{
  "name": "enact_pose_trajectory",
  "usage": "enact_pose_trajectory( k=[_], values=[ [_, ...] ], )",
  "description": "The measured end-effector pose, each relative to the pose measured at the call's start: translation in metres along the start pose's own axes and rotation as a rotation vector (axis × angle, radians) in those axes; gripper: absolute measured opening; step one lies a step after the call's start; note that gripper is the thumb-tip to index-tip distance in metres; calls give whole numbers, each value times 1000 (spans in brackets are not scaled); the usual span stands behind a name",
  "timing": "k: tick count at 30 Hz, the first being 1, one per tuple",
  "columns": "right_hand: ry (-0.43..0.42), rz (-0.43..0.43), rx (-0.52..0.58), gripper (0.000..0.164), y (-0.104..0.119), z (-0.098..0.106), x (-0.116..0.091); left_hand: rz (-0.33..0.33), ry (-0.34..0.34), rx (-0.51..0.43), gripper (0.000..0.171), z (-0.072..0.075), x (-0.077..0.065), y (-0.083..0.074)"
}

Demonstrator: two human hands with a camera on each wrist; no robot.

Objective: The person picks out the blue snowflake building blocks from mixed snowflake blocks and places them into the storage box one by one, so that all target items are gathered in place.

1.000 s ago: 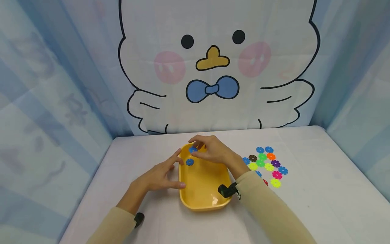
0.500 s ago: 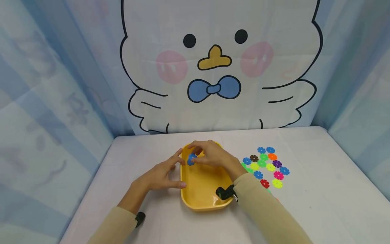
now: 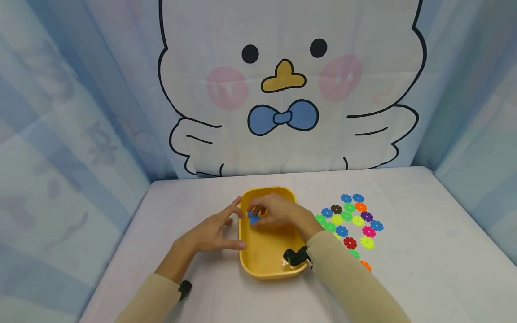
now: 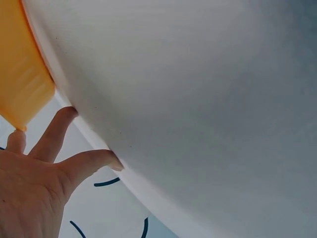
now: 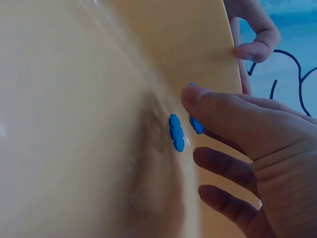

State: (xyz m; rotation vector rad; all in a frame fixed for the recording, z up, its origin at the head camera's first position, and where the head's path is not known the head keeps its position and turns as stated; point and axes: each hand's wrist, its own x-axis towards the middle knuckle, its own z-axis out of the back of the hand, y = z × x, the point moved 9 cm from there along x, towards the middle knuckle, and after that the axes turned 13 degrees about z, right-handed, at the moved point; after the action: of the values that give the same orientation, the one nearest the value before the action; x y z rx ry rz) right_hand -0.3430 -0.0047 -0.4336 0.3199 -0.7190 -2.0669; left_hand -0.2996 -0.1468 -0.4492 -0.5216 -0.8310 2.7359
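Note:
My right hand [image 3: 276,211] reaches into a yellow tray [image 3: 269,251] and pinches a blue snowflake disc [image 5: 197,126] between thumb and forefinger. Another blue snowflake disc [image 5: 176,133] lies on the tray floor, just beside the pinched one. In the head view the fingers partly cover both discs. My left hand [image 3: 209,234] rests at the tray's left rim, thumb and fingers spread apart. Its fingers stretch out loosely in the left wrist view, where a tray wall [image 4: 22,64] shows at the upper left.
Right of the tray, many snowflake discs lie spread on the white table [image 3: 424,242], among them a red disc [image 3: 350,242], a brown disc [image 3: 336,209] and an orange disc [image 3: 361,207]. A printed cloth [image 3: 282,148] hangs behind the table.
My right hand has moved down the tray towards me with the pinched blue disc, from beyond the lying disc to beside it. The left hand stays at the rim.

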Motion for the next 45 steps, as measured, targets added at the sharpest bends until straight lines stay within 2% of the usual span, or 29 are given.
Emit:
enact_pose_trajectory(
  k=[3,7,14,24,28,31,35,39,43,45],
  values=[
    [29,16,4,33,2,-3,1,8,-1,-1,107,0,1,1],
    [41,-5,10,35,0,-6,2,25,-2,1,103,0,2,2],
    [45,-17,12,34,-6,-11,2,11,-11,7,110,0,2,1],
    [68,-15,4,36,-10,-19,5,8,-1,4,109,0,-1,1],
    [73,3,-14,40,-9,-20,7,7,1,2,100,-1,-1,2],
    [65,11,-15,41,-10,-19,6,2,2,-7,97,-3,-2,2],
    [37,1,13,38,-13,-16,3,-2,5,-7,107,-6,0,1],
    [23,22,24,36,-12,-13,1,16,4,0,110,-7,2,1],
    [2,60,10,31,-6,-7,2,34,-6,5,98,-5,2,1],
    [-10,69,0,29,-2,-3,2,36,-12,8,98,-3,2,1]
  ],
)
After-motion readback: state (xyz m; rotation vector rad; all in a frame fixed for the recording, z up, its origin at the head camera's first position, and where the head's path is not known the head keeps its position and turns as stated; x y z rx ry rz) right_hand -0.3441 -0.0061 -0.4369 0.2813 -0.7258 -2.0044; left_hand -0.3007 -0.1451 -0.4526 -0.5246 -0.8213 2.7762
